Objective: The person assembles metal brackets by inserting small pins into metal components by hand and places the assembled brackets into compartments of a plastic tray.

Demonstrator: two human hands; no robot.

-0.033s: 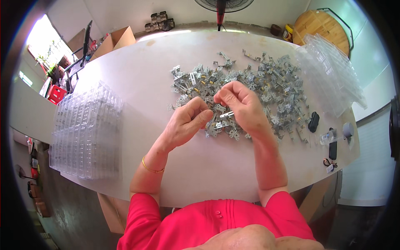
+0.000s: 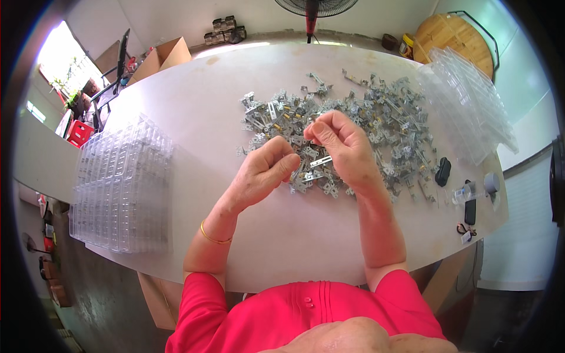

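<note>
My left hand (image 2: 266, 170) is closed, thumb pressed against the bent fingers, above the near left edge of a pile of small metal brackets (image 2: 391, 117). Whatever it pinches is hidden behind the fingers. Just right of it, my right hand (image 2: 348, 150) is also closed, with thumb and forefinger tips together over the pile. Any piece in that pinch is too small to make out. A bright slotted metal strip (image 2: 321, 161) shows between the hands, beside the right palm; I cannot tell whether it is held or lies on the pile. The hands are apart.
Stacked clear plastic trays (image 2: 120, 188) stand at the table's left. More clear trays (image 2: 468, 106) lean at the far right. A black case (image 2: 443, 172), a grey tape roll (image 2: 492, 183) and a black bar-shaped object (image 2: 470, 205) lie along the right edge. A fan (image 2: 312, 12) stands beyond the table.
The fingers and thumb of my right hand have shifted slightly. My left hand has stayed almost in place, and the pile looks the same.
</note>
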